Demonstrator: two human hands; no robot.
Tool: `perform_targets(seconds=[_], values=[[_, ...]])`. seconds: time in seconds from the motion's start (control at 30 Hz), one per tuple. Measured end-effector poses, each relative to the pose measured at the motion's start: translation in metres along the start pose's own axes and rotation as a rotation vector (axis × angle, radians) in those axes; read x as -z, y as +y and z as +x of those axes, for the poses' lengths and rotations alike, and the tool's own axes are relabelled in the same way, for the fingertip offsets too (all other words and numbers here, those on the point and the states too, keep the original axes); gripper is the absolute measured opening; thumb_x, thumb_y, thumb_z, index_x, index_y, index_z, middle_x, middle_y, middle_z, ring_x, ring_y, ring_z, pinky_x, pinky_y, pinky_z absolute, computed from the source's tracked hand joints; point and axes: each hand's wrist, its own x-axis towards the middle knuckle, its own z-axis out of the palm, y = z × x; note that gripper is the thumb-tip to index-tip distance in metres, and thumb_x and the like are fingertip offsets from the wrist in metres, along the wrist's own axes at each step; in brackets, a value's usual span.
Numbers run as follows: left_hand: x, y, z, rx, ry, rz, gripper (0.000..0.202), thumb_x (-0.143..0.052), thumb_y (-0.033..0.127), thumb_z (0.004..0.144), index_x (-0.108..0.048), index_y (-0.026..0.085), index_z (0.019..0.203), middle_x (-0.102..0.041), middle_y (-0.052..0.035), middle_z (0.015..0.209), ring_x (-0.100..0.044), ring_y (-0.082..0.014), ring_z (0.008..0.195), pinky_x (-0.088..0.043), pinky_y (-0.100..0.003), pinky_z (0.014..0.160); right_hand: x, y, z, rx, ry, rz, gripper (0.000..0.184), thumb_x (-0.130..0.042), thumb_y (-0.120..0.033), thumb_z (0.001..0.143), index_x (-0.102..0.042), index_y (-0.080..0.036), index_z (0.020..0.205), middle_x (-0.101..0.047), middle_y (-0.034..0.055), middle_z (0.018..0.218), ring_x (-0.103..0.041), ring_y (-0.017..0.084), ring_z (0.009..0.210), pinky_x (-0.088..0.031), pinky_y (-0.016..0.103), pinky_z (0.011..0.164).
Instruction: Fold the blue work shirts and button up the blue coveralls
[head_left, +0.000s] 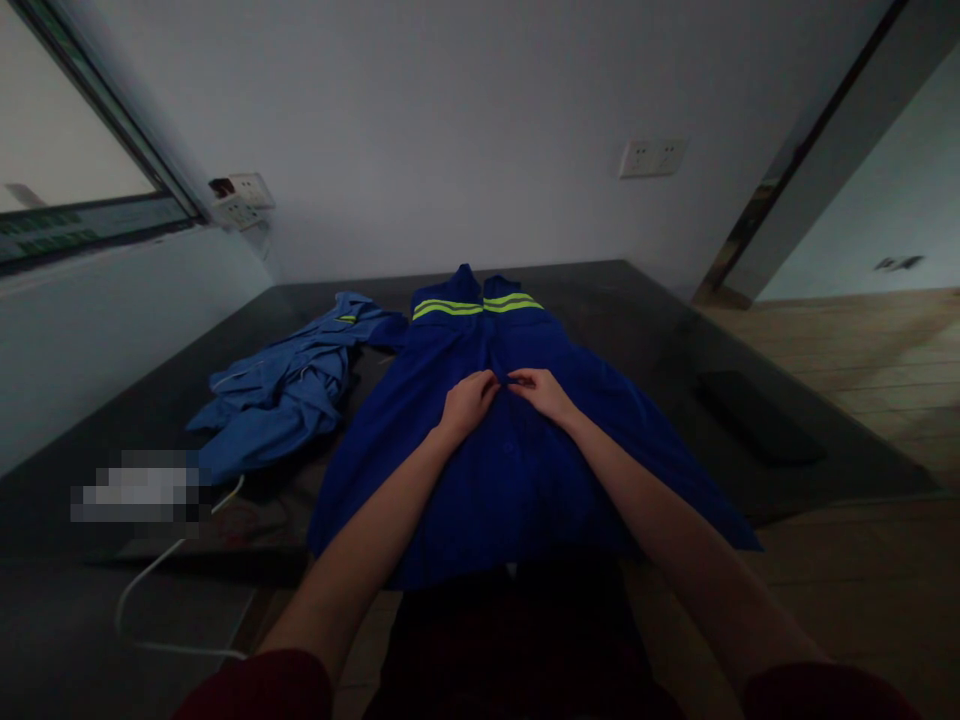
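Note:
A dark blue work jacket (pixel 465 500) with yellow-green reflective stripes lies spread over the table, its collar end toward the wall and its lower edge toward me. My left hand (pixel 472 398) is closed on the jacket's front edge near the middle, fingertips pinching the cloth. Facing it, my right hand (pixel 544 392) pinches the same front opening a short way to the right. The fingertips nearly meet; whether a button sits between them is too dark to make out. A round button shape shows faintly on the front below the hands.
A crumpled lighter blue garment (pixel 289 385) lies on the dark table (pixel 622 310) at left, beside a blurred-out patch and a white cable (pixel 124 600). A flat black object (pixel 757 418) rests at right. Wall sockets (pixel 652 158) are behind; wooden floor (pixel 862 340) lies beyond the table's right edge.

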Motion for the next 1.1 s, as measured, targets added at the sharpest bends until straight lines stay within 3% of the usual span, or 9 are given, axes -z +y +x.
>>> perform_targets(seconds=[0.27,0.47,0.67,0.8,0.97,1.1], values=[[-0.001,0.0,0.0,-0.036,0.039,0.104,0.02,-0.039,0.032,0.095,-0.057,0.022,0.096,-0.065,-0.0038,0.095,-0.061,-0.0181,0.086,-0.041,-0.026,0.069,0.007,0.005,-0.001,0.026,-0.114,-0.036,0.029,-0.062,-0.01,0.074,-0.07,-0.013,0.102,-0.072,0.0081,0.098,-0.066,0.019,0.089,-0.049,0.032,0.084],[0.004,0.003,-0.001,-0.046,0.024,0.184,0.025,-0.036,0.033,0.096,-0.059,0.023,0.098,-0.064,-0.0052,0.094,-0.061,-0.0189,0.084,-0.041,-0.026,0.069,0.006,0.002,-0.003,0.083,-0.133,-0.156,0.03,-0.062,-0.015,0.077,-0.069,-0.013,0.106,-0.072,0.0088,0.099,-0.065,0.02,0.087,-0.049,0.032,0.082],[0.005,0.004,-0.001,-0.087,0.023,0.2,0.025,-0.034,0.031,0.097,-0.058,0.022,0.097,-0.064,-0.005,0.092,-0.061,-0.0186,0.084,-0.04,-0.026,0.068,0.007,-0.005,-0.005,0.076,-0.18,-0.06,0.025,-0.055,-0.025,0.084,-0.071,-0.014,0.099,-0.072,0.0069,0.097,-0.065,0.021,0.089,-0.047,0.032,0.084],[0.005,0.003,-0.001,-0.105,0.021,0.204,0.022,-0.037,0.03,0.096,-0.058,0.022,0.099,-0.064,-0.0044,0.092,-0.06,-0.0187,0.085,-0.039,-0.026,0.067,0.006,-0.006,-0.004,0.009,-0.125,0.035,0.031,-0.045,-0.028,0.089,-0.073,-0.016,0.089,-0.072,0.0043,0.091,-0.063,0.02,0.09,-0.046,0.033,0.085],[0.003,0.001,0.0,-0.108,0.024,0.192,0.022,-0.037,0.03,0.096,-0.057,0.022,0.098,-0.064,-0.0045,0.093,-0.06,-0.0186,0.085,-0.039,-0.026,0.067,0.004,-0.005,-0.003,0.015,-0.076,0.082,0.023,-0.051,-0.021,0.082,-0.072,-0.017,0.091,-0.072,0.004,0.094,-0.063,0.018,0.09,-0.046,0.03,0.084],[0.001,-0.001,0.001,-0.104,0.03,0.186,0.021,-0.038,0.03,0.096,-0.058,0.022,0.097,-0.064,-0.0044,0.093,-0.061,-0.0188,0.084,-0.039,-0.026,0.065,0.003,-0.002,-0.003,-0.036,-0.028,0.131,0.022,-0.051,-0.024,0.081,-0.069,-0.016,0.092,-0.069,0.0027,0.083,-0.06,0.014,0.072,-0.046,0.025,0.068]])
